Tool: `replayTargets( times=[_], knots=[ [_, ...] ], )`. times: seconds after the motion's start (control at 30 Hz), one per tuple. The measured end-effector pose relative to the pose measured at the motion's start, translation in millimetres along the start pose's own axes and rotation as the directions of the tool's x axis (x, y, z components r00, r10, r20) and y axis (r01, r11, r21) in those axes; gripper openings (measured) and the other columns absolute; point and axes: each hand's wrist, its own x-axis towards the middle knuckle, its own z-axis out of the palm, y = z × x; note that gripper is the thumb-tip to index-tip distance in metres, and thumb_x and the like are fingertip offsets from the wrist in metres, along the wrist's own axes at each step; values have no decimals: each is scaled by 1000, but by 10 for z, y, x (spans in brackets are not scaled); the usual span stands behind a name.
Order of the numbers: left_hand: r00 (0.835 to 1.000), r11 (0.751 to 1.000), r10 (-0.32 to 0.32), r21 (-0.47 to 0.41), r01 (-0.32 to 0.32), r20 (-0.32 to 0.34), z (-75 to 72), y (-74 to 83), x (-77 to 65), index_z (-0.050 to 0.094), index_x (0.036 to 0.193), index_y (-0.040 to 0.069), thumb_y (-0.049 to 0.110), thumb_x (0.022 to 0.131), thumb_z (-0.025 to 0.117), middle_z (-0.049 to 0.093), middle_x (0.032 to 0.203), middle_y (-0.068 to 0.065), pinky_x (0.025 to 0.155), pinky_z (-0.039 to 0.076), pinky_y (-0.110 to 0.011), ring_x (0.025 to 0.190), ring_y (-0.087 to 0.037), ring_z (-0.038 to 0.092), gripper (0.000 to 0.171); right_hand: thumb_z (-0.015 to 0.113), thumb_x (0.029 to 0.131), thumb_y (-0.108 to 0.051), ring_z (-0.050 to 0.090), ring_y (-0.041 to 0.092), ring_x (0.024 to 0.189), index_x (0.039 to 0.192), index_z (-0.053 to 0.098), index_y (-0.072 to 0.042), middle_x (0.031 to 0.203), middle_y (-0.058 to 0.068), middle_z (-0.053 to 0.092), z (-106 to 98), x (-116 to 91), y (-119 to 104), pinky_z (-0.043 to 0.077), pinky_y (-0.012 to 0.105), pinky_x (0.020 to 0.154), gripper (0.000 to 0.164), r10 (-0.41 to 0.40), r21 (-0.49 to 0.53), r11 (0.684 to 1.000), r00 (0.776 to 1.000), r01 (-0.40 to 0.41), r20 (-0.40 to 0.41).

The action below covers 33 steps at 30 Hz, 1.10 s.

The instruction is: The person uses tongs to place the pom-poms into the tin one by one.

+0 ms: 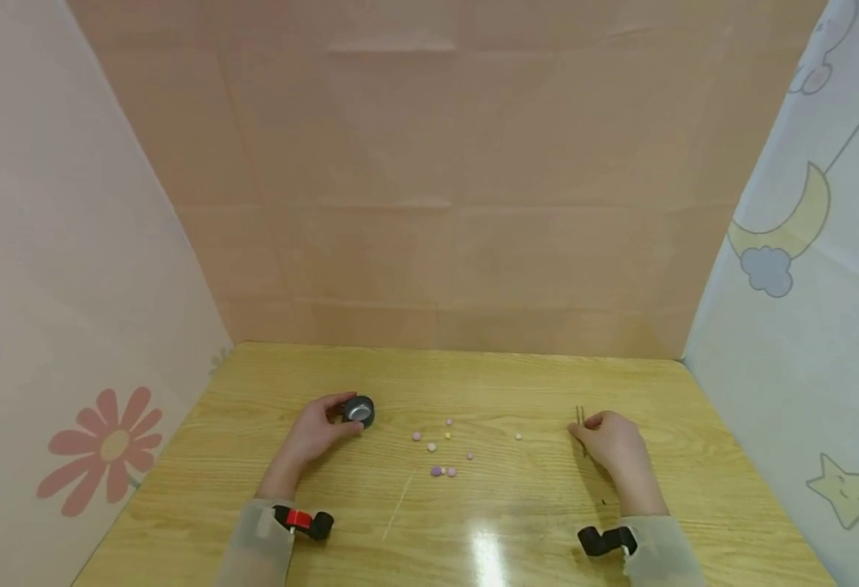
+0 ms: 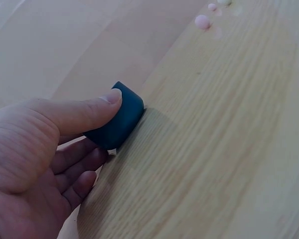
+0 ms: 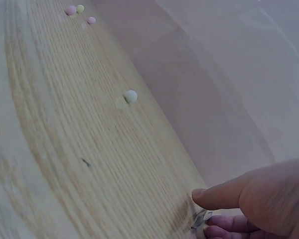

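Observation:
In the head view my left hand (image 1: pixel 319 430) grips a small round dark cup (image 1: pixel 359 412) with a shiny metal inside, its mouth facing up. The left wrist view shows the cup (image 2: pixel 120 119) from the side, blue-green, with the thumb along its wall and its base at the wood. My right hand (image 1: pixel 614 444) pinches thin metal tweezers (image 1: pixel 580 417), their two slim prongs pointing away from me. Only a short piece of the tweezers (image 3: pixel 202 218) shows in the right wrist view. A lone white ball (image 1: pixel 518 437) lies left of the right hand.
Between the hands several small balls lie scattered on the wooden table (image 1: pixel 327 522): a purple ball (image 1: pixel 436 471), a yellow ball (image 1: pixel 447 436), a pink ball (image 1: pixel 416 437) and others. A brown backdrop (image 1: pixel 437 244) stands behind, with patterned sheets at both sides.

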Motion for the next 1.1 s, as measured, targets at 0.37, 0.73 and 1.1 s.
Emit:
replayTargets(
  times=[0.37, 0.73, 1.1],
  knots=[
    [1000, 1000, 5, 24, -5, -2, -24, 6, 25, 65, 148, 6, 21, 92, 89, 69, 136, -15, 107, 50, -57, 125, -35, 64, 63, 68, 102, -28, 69, 40, 92, 110, 72, 7, 106, 25, 72, -4, 16, -13, 54, 59, 83, 36, -13, -12, 1000, 1000, 13, 7],
    [1000, 1000, -4, 10, 4, -7, -5, -44, -18, 66, 147, 7, 21, 91, 89, 68, 139, -15, 107, 51, -56, 124, -33, 65, 62, 64, 108, -18, 68, 30, 94, 123, 69, 0, 106, 12, 73, 83, 15, -56, 56, 52, 82, 25, -220, 49, 974, 975, 220, -15],
    [1000, 1000, -15, -7, 15, -15, 19, -74, 44, 67, 146, 10, 20, 91, 89, 69, 137, -11, 107, 51, -54, 124, -30, 65, 60, 70, 105, -14, 71, 29, 109, 126, 79, -12, 120, 6, 76, 111, -13, -152, 59, 52, 91, 23, -468, 28, 884, 884, 468, 0]
  ],
)
